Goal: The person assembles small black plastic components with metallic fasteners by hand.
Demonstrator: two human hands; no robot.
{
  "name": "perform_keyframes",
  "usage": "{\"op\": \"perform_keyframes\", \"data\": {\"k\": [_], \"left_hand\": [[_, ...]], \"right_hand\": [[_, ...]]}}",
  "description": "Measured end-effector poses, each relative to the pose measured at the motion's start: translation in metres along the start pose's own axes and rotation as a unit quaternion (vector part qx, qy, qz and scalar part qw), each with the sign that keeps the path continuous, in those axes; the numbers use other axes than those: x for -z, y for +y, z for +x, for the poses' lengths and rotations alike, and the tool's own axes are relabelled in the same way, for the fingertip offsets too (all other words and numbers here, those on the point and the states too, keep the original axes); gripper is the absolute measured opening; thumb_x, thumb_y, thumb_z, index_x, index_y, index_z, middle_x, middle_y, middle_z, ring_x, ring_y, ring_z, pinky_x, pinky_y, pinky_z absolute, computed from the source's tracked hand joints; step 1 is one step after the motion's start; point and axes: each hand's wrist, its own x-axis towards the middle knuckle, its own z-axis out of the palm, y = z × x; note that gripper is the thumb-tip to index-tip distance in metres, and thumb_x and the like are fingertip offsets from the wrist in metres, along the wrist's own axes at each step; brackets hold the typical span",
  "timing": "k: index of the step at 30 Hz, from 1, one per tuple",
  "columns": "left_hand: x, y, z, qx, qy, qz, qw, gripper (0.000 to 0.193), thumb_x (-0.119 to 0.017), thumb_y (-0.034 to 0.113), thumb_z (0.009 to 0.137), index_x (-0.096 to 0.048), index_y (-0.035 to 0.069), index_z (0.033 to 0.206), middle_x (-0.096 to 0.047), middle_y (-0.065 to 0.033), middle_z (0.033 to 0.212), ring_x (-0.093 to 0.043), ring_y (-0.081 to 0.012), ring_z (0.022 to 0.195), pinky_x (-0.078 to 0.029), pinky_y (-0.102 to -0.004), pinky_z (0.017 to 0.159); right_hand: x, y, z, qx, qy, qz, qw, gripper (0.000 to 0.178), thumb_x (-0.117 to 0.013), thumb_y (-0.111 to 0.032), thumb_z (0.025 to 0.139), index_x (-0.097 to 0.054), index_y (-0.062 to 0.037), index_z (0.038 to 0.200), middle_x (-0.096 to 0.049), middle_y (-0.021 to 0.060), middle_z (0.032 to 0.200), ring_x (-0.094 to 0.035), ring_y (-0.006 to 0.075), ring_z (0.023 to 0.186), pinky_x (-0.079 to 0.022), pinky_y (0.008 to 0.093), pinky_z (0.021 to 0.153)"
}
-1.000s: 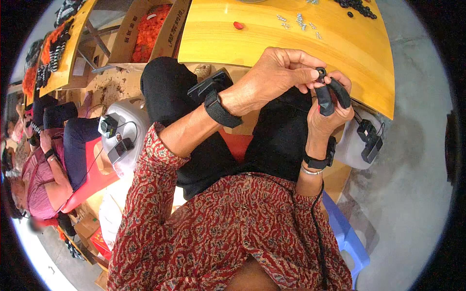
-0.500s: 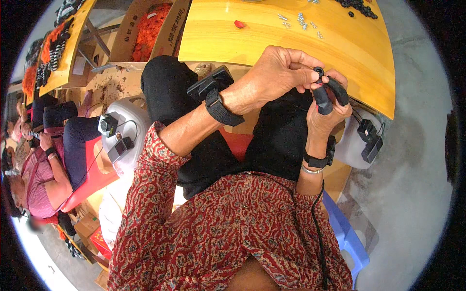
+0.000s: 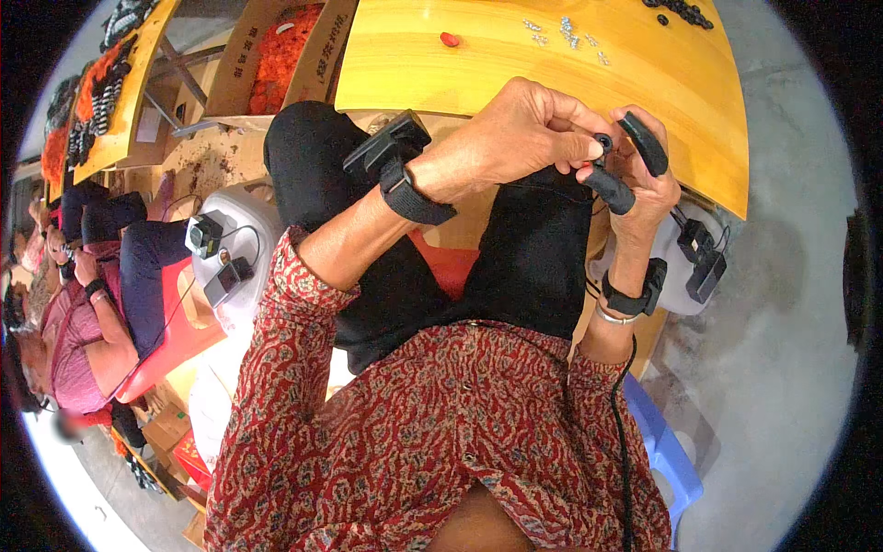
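My left hand reaches in over my lap at the table's near edge. Its thumb and forefinger pinch a small black round piece with a hole. Just right of it is my right hand, thumb and forefinger spread apart, with nothing plainly held between them. Black sleeves wrap these two digits: one finger sleeve on the forefinger and another finger sleeve on the thumb. The bare thumb tip lies close to the black piece; whether it touches, I cannot tell.
On the yellow table lie a small red piece, small silvery parts and black round pieces. A carton of orange material stands beyond my knee. Another person sits at the left.
My right forefinger has lifted away from the thumb, and the right hand has shifted slightly right. The left hand keeps its pinch on the black piece.
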Motion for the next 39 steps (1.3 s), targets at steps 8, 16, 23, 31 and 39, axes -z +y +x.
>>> {"op": "perform_keyframes", "data": {"k": [8, 16, 23, 31, 39], "left_hand": [[0.000, 0.002, -0.001, -0.013, -0.035, 0.032, 0.999, 0.021, -0.063, 0.008, 0.085, -0.067, 0.003, 0.104, -0.067, -0.0011, 0.082, -0.056, -0.0044, 0.065, -0.046, -0.0188, 0.059], [-0.003, 0.002, -0.003, -0.020, -0.024, 0.009, 0.999, 0.018, -0.062, 0.007, 0.086, -0.067, 0.002, 0.103, -0.067, -0.0013, 0.083, -0.057, -0.0044, 0.068, -0.047, -0.0191, 0.062], [-0.001, 0.002, -0.002, -0.013, -0.021, 0.006, 1.000, 0.018, -0.063, 0.007, 0.085, -0.064, 0.000, 0.102, -0.066, -0.0019, 0.081, -0.057, -0.0051, 0.069, -0.046, -0.0185, 0.064], [0.001, 0.005, -0.004, -0.011, 0.014, 0.088, 0.996, 0.037, -0.063, 0.004, 0.083, -0.043, 0.000, 0.115, -0.065, -0.0068, 0.076, -0.055, -0.0065, 0.066, -0.044, -0.0185, 0.057], [-0.001, 0.011, -0.005, 0.000, 0.002, 0.097, 0.995, 0.040, -0.063, 0.004, 0.083, -0.042, 0.000, 0.117, -0.065, -0.0067, 0.077, -0.054, -0.0064, 0.065, -0.043, -0.0178, 0.057]], "right_hand": [[0.006, -0.001, -0.005, -0.038, -0.017, -0.009, 0.999, 0.056, -0.084, -0.006, 0.057, -0.060, 0.0023, 0.108, -0.057, 0.0053, 0.107, -0.057, 0.0114, 0.085, -0.047, 0.0229, 0.066], [0.006, -0.007, -0.006, -0.006, -0.048, -0.064, 0.997, 0.042, -0.072, 0.002, 0.071, -0.057, 0.0070, 0.110, -0.057, 0.0095, 0.108, -0.061, 0.0161, 0.085, -0.056, 0.0258, 0.068], [0.004, -0.002, -0.007, -0.015, -0.059, -0.068, 0.996, 0.037, -0.064, 0.007, 0.078, -0.053, 0.0096, 0.113, -0.056, 0.0136, 0.110, -0.062, 0.0194, 0.084, -0.057, 0.0277, 0.067], [0.004, -0.007, -0.005, -0.055, -0.094, -0.096, 0.989, 0.036, -0.068, 0.001, 0.076, -0.058, 0.0062, 0.110, -0.053, 0.0112, 0.113, -0.060, 0.0170, 0.087, -0.055, 0.0245, 0.067], [0.004, -0.013, -0.002, -0.024, -0.131, -0.116, 0.984, 0.034, -0.071, -0.002, 0.074, -0.060, 0.0066, 0.106, -0.055, 0.0099, 0.106, -0.060, 0.0156, 0.084, -0.054, 0.0247, 0.070]]}}
